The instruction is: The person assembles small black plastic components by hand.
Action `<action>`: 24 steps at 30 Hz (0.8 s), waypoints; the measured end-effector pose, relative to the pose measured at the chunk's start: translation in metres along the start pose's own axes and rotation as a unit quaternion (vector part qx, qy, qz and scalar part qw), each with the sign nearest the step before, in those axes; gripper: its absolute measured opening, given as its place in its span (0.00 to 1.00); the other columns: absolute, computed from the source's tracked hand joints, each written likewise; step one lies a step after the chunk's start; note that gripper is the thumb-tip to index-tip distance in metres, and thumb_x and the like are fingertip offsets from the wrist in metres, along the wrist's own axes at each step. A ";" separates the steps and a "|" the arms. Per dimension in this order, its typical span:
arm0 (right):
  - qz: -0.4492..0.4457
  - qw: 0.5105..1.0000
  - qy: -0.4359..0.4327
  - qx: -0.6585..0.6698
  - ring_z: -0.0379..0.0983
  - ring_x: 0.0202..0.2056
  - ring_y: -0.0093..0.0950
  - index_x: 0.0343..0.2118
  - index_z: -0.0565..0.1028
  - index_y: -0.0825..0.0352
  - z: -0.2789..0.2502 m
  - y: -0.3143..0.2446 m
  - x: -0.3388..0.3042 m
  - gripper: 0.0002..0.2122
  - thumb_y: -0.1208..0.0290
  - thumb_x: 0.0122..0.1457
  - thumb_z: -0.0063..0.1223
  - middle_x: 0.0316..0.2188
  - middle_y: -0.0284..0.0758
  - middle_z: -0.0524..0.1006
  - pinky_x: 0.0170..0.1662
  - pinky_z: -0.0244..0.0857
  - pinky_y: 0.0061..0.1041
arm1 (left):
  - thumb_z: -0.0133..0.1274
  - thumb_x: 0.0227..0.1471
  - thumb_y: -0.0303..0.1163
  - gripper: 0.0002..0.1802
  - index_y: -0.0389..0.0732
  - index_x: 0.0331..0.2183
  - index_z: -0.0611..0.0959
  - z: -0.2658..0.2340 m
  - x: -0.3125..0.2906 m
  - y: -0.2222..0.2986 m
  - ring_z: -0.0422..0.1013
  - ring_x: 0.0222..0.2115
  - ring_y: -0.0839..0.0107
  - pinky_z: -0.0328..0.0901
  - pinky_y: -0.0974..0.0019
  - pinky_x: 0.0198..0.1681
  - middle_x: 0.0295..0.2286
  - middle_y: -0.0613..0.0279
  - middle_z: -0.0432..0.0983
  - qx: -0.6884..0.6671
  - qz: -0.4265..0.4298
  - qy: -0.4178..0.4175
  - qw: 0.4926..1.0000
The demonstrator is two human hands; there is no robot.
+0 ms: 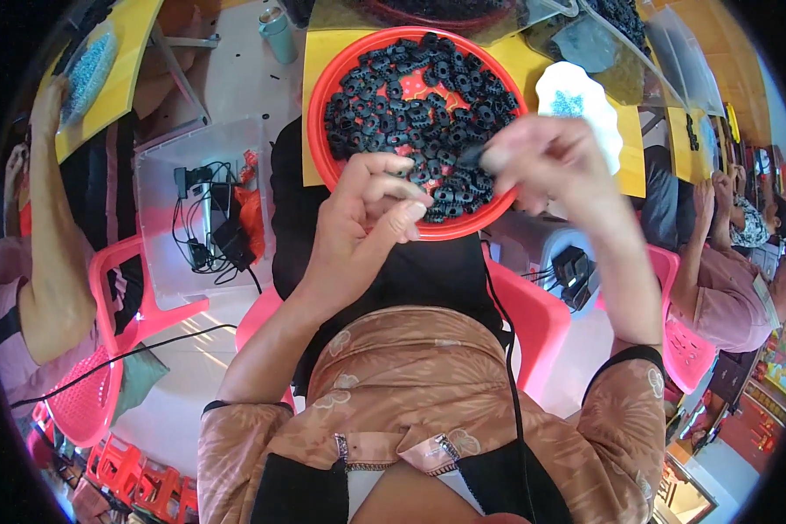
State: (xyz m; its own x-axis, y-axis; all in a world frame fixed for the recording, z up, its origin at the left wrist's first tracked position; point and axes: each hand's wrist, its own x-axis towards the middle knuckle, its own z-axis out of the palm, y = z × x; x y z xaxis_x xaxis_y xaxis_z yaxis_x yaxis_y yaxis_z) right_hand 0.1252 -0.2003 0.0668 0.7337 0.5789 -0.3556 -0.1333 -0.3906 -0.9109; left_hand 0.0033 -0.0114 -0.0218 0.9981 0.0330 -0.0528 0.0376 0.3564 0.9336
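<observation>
A round red tray (pixel 317 131) full of small black plastic parts (pixel 393 105) sits in front of me on the yellow table edge. Over its near rim is my left hand (pixel 367 196), its fingers curled in and thumb drawn close to them; whatever they hold is too small or hidden to make out. My right hand (pixel 550 162) hovers at the tray's right rim, smeared by motion, so its grip is unclear. A dark blur shows by its fingertips. Right of the tray, a white scalloped plate (pixel 610 131) bears a heap of tiny blue pieces (pixel 568 105).
A clear plastic bin (pixel 157 262) at left holds black adapters and cables (pixel 205 218). Behind it stands a grey-green tumbler (pixel 278 37). Pink chairs (pixel 533 323) surround me. Other people work at yellow tables on both sides. A black cable runs down my front.
</observation>
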 end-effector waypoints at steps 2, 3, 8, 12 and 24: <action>-0.118 0.983 0.106 -0.097 0.68 0.18 0.13 0.30 0.80 0.64 -0.044 -0.015 0.002 0.07 0.68 0.56 0.53 0.22 0.29 0.78 0.19 0.57 0.12 | 0.48 0.55 0.24 0.14 0.35 0.44 0.67 -0.007 0.002 0.002 0.68 0.24 0.81 0.63 0.77 0.28 0.31 0.59 0.75 0.001 0.013 0.012 1.000; -0.152 0.963 0.178 -0.134 0.65 0.18 0.12 0.31 0.80 0.64 -0.073 -0.019 0.008 0.08 0.66 0.56 0.53 0.22 0.28 0.77 0.20 0.57 0.12 | 0.48 0.55 0.24 0.14 0.35 0.44 0.67 -0.010 0.002 0.004 0.67 0.24 0.81 0.63 0.77 0.28 0.31 0.59 0.75 0.005 0.024 0.026 0.999; -0.179 0.815 0.411 -0.368 0.64 0.23 0.10 0.35 0.79 0.64 -0.191 -0.053 0.034 0.10 0.63 0.57 0.54 0.25 0.25 0.76 0.27 0.57 0.10 | 0.49 0.55 0.26 0.12 0.36 0.42 0.70 -0.012 0.007 0.011 0.66 0.23 0.83 0.61 0.79 0.26 0.30 0.60 0.76 0.006 0.050 0.043 0.998; -0.378 0.768 0.390 -0.339 0.57 0.19 0.25 0.18 0.67 0.71 -0.194 -0.054 0.050 0.14 0.69 0.53 0.57 0.17 0.36 0.68 0.26 0.50 0.27 | 0.50 0.56 0.28 0.11 0.37 0.41 0.72 -0.014 0.010 0.011 0.66 0.22 0.84 0.60 0.80 0.25 0.29 0.62 0.76 0.012 0.044 0.065 0.997; -0.364 0.769 0.128 -0.509 0.75 0.28 0.43 0.37 0.78 0.60 0.004 0.021 0.132 0.10 0.68 0.52 0.51 0.24 0.42 0.77 0.31 0.70 0.39 | 0.50 0.55 0.27 0.10 0.37 0.40 0.72 -0.019 0.011 0.008 0.66 0.22 0.85 0.60 0.81 0.25 0.29 0.63 0.76 0.013 0.022 0.091 0.996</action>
State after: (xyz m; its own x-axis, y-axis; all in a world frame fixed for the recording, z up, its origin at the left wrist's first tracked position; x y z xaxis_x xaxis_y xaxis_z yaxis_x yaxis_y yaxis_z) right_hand 0.2164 -0.1297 -0.0001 0.4909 0.8011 0.3423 0.8708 -0.4626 -0.1662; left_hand 0.0139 0.0094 -0.0215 0.9733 0.2178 -0.0724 -0.0027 0.3263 0.9453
